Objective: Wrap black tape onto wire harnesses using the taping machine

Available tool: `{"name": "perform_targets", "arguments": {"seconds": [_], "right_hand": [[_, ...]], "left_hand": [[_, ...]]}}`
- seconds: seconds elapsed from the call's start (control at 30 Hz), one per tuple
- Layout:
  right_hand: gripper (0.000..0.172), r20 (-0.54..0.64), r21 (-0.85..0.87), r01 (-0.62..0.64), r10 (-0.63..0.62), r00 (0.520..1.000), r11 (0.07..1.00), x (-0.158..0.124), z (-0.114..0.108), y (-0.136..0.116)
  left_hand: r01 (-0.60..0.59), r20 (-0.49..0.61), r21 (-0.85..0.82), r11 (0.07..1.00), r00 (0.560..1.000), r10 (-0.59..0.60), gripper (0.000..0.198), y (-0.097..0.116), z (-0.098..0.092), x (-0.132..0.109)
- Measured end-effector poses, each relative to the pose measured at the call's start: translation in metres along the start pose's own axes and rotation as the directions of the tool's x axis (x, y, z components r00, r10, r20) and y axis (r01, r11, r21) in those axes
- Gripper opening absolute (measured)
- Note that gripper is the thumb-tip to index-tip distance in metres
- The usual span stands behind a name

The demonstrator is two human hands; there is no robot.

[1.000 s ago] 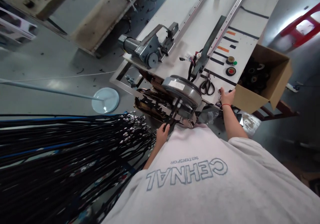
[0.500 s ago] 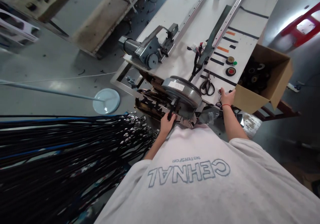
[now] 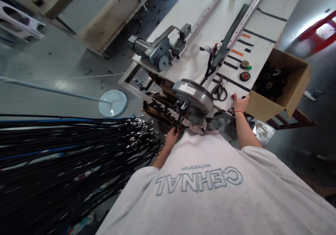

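My left hand (image 3: 172, 137) is closed around the lower end of a black wire bundle (image 3: 180, 119), close to my shirt. That bundle runs up to the round grey drum of a taping machine (image 3: 193, 93) at the table's near end. At the table's near right corner rests my right hand (image 3: 240, 103), thumb and fingers apart, with the thumb beside a small red button (image 3: 232, 96). Black-handled scissors (image 3: 219, 90) lie just left of it. Beyond the drum, more black wires with connectors (image 3: 211, 54) lie along the rail.
A cardboard box (image 3: 270, 105) of tape rolls stands right of the white table (image 3: 199, 46). Tape rolls (image 3: 244, 76) and tape strips lie on the table. A motor unit (image 3: 154, 51) sits at its left. Hanging black cables (image 3: 78, 147) fill the lower left, near a round stand base (image 3: 112, 103).
My left hand has drawn down and slightly left, and a longer stretch of the black bundle shows below the drum. My right hand stays at the table corner. The view has shifted slightly.
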State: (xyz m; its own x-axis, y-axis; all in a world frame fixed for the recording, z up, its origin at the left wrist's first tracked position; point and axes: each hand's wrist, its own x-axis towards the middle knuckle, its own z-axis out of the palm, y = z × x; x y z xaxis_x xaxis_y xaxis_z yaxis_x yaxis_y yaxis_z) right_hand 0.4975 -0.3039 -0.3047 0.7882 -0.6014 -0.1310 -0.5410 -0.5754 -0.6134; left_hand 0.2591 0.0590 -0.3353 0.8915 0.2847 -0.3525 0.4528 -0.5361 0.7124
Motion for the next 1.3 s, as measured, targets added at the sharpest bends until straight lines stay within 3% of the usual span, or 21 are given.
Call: {"name": "perform_targets", "arguments": {"seconds": [0.17,0.37,0.5,0.6,0.87,1.13,1.3], "right_hand": [[0.090,0.001,0.017,0.016,-0.016,1.000,1.000,0.000,-0.001,-0.001],[0.092,0.010,0.017,-0.011,0.011,1.000,1.000,-0.002,-0.003,-0.003],[0.093,0.029,0.018,-0.019,0.018,0.999,1.000,-0.001,-0.002,-0.003],[0.093,0.025,0.032,-0.013,0.012,1.000,0.999,-0.001,-0.001,-0.003],[0.091,0.006,0.045,0.001,-0.001,1.000,0.999,-0.001,0.001,0.000],[0.100,-0.011,0.011,0.000,0.000,1.000,1.000,-0.002,0.000,-0.001],[0.090,-0.019,0.046,0.034,-0.033,0.999,0.998,-0.002,0.000,0.001]], "left_hand": [[0.024,-0.054,0.009,1.000,0.998,-0.024,0.030,-0.008,-0.027,-0.035],[0.018,-0.147,-0.111,0.994,0.988,-0.035,0.033,0.024,-0.057,-0.066],[0.024,-0.157,-0.172,0.985,0.986,-0.051,0.033,0.048,-0.053,-0.055],[0.023,-0.154,-0.198,0.980,0.987,-0.054,0.036,0.054,-0.047,-0.043],[-0.017,-0.179,-0.216,0.976,0.984,-0.023,0.035,0.054,-0.040,-0.030],[0.003,-0.122,-0.254,0.967,0.992,-0.035,0.038,0.049,-0.033,-0.030],[-0.002,-0.126,-0.262,0.965,0.991,-0.032,0.038,0.050,-0.036,-0.029]]}}
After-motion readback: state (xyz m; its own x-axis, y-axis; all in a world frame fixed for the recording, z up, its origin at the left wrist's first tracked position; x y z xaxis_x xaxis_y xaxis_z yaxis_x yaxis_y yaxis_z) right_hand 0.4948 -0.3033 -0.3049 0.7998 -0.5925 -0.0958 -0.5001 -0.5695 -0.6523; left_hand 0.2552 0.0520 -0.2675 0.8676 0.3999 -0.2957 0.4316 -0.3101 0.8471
